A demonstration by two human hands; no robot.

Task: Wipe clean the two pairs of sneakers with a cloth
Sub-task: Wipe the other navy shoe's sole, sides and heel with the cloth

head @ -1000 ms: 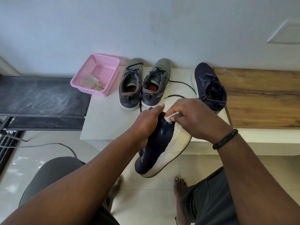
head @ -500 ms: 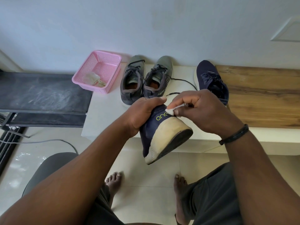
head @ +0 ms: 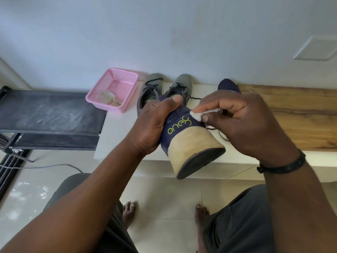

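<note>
Navy sneaker [head: 184, 132] heel-up, nearer now.

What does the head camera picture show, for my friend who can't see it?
A person's left hand holds up a navy sneaker, heel toward the camera, while the right hand pinches a small white cloth against its heel. Behind, on a white bench, sit a grey pair of sneakers and a pink basket.

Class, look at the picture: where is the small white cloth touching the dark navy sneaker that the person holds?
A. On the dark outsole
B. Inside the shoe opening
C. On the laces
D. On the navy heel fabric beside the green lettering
D: the right hand pinches the small white cloth against the heel of the dark navy sneaker, beside the lettering.
</note>
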